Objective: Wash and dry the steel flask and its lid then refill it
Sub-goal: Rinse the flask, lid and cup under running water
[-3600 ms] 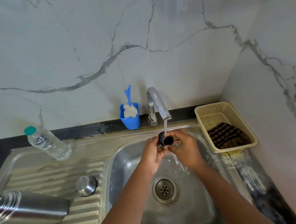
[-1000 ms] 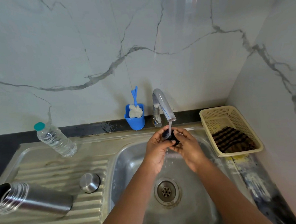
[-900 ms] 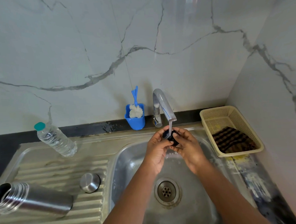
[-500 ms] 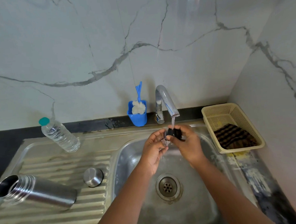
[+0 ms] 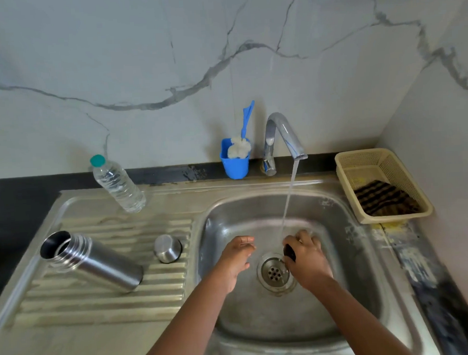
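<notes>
Right hand [image 5: 306, 257] low in sink basin [image 5: 348, 252], fingers curled round small black lid part [image 5: 289, 251], just above drain [image 5: 275, 273]. Water stream from tap [image 5: 282, 136] falls beside it. Left hand [image 5: 235, 256] apart from right, holding nothing, fingers loosely bent. Steel flask [image 5: 93, 262] lies on its side on drainboard [image 5: 98, 301], mouth open toward left; steel cap [image 5: 167, 248] just beside. Plastic water bottle [image 5: 118, 183] behind; no label or writing legible anywhere.

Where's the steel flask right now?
The steel flask lies on its side on the draining board, left of the sink, beside a small steel cap.
</notes>
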The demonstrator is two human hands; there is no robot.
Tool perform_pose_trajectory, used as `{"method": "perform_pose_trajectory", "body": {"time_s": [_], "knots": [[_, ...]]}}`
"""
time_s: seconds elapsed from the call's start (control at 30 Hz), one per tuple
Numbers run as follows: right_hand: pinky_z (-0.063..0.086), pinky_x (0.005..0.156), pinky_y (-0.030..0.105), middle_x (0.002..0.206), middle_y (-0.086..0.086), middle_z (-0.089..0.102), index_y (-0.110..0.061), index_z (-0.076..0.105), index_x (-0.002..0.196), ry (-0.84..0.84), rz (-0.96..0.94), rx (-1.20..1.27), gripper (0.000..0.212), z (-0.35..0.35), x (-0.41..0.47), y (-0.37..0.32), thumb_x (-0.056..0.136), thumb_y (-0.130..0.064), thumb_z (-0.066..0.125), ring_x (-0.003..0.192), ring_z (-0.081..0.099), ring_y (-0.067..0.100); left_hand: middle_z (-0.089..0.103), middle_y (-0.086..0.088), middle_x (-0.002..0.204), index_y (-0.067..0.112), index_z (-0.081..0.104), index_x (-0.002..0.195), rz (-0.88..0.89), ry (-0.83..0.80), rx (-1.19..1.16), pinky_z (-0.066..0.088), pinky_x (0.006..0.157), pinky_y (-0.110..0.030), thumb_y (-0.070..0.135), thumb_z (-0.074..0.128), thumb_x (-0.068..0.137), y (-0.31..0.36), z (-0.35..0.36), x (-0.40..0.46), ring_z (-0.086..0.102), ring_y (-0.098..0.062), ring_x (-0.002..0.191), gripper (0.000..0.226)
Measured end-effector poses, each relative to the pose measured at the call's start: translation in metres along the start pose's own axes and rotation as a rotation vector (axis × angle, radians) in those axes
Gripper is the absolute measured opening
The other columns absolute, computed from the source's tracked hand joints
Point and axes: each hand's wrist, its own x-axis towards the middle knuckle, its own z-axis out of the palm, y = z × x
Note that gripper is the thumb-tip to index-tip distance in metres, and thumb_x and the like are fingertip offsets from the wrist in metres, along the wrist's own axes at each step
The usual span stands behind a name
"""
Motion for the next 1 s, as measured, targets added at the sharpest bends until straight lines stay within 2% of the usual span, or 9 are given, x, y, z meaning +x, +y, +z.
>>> {"method": "perform_pose_trajectory", "body": {"time_s": [0.17, 0.3, 0.37, 0.47, 0.53, 0.6, 0.7, 0.83, 1.0], "knots": [[0.048, 0.090, 0.034, 0.128, -0.003, 0.042, -0.026, 0.056, 0.122, -0.025, -0.003, -0.096, 0.030, 0.012, -0.007, -0.018, 0.093, -0.028, 0.060, 0.122, 0.039, 0.027, 0.062, -0.006, 0.125, 0.017, 0.062, 0.117, 0.027, 0.008, -0.005, 0.047, 0.088, -0.030, 0.009, 0.054, 0.098, -0.014, -0.018, -0.015, 0.057, -0.012, 0.107, 0.023], [0.048, 0.089, 0.036, 0.129, -0.001, 0.043, -0.024, 0.055, 0.125, -0.095, -0.005, -0.162, 0.031, 0.024, -0.013, -0.036, 0.094, -0.023, 0.055, 0.123, 0.040, 0.030, 0.062, -0.002, 0.115, 0.016, 0.061, 0.113, 0.088, 0.026, 0.002, 0.046, 0.078, -0.024, 0.007, 0.055, 0.098, -0.017, -0.034, -0.034, 0.057, -0.013, 0.104, 0.019], [0.048, 0.095, 0.036, 0.129, -0.001, 0.046, -0.025, 0.055, 0.128, -0.101, -0.037, -0.148, 0.035, 0.030, -0.017, -0.049, 0.093, -0.026, 0.057, 0.122, 0.043, 0.029, 0.063, 0.000, 0.108, 0.018, 0.063, 0.108, 0.135, 0.044, -0.002, 0.046, 0.074, -0.020, 0.006, 0.055, 0.097, -0.019, -0.043, -0.045, 0.058, -0.010, 0.098, 0.018], [0.045, 0.095, 0.035, 0.132, -0.004, 0.047, -0.026, 0.049, 0.132, 0.045, -0.116, 0.025, 0.047, 0.036, -0.026, -0.081, 0.088, -0.031, 0.065, 0.122, 0.042, 0.025, 0.068, 0.004, 0.108, 0.022, 0.067, 0.105, 0.216, 0.109, 0.029, 0.052, 0.084, -0.025, 0.005, 0.057, 0.097, -0.025, -0.066, -0.069, 0.063, -0.010, 0.099, 0.022], [0.045, 0.094, 0.034, 0.130, -0.003, 0.050, -0.023, 0.053, 0.129, 0.134, -0.224, 0.218, 0.053, 0.036, -0.032, -0.111, 0.081, -0.031, 0.074, 0.119, 0.046, 0.022, 0.071, 0.007, 0.108, 0.023, 0.069, 0.106, 0.283, 0.172, 0.035, 0.052, 0.092, -0.029, 0.003, 0.057, 0.096, -0.031, -0.084, -0.086, 0.065, -0.010, 0.104, 0.026], [0.048, 0.093, 0.033, 0.126, -0.002, 0.051, -0.020, 0.058, 0.124, 0.175, -0.358, 0.357, 0.056, 0.039, -0.038, -0.143, 0.073, -0.027, 0.081, 0.114, 0.051, 0.018, 0.073, 0.010, 0.102, 0.022, 0.070, 0.105, 0.352, 0.236, -0.004, 0.052, 0.091, -0.026, -0.003, 0.057, 0.094, -0.038, -0.106, -0.105, 0.067, -0.008, 0.103, 0.030], [0.047, 0.094, 0.028, 0.124, 0.000, 0.055, -0.021, 0.058, 0.126, 0.112, -0.481, 0.421, 0.061, 0.051, -0.048, -0.187, 0.071, -0.022, 0.083, 0.114, 0.051, 0.017, 0.075, 0.010, 0.098, 0.021, 0.070, 0.101, 0.375, 0.323, -0.064, 0.052, 0.087, -0.029, -0.012, 0.054, 0.092, -0.056, -0.142, -0.125, 0.069, -0.011, 0.099, 0.038], [0.041, 0.101, 0.026, 0.130, 0.000, 0.056, -0.023, 0.051, 0.135, -0.037, -0.583, 0.324, 0.066, 0.076, -0.055, -0.224, 0.076, -0.018, 0.080, 0.122, 0.045, 0.018, 0.074, 0.007, 0.101, 0.026, 0.070, 0.102, 0.273, 0.422, -0.094, 0.051, 0.083, -0.028, -0.012, 0.050, 0.093, -0.084, -0.182, -0.143, 0.068, -0.017, 0.104, 0.045], [0.033, 0.098, 0.020, 0.134, -0.002, 0.055, -0.022, 0.048, 0.139, -0.099, -0.654, 0.248, 0.069, 0.096, -0.056, -0.239, 0.078, -0.015, 0.079, 0.125, 0.041, 0.018, 0.071, 0.008, 0.111, 0.029, 0.068, 0.107, 0.227, 0.410, -0.023, 0.051, 0.095, -0.031, -0.011, 0.049, 0.094, -0.096, -0.199, -0.154, 0.065, -0.013, 0.108, 0.046]]}}
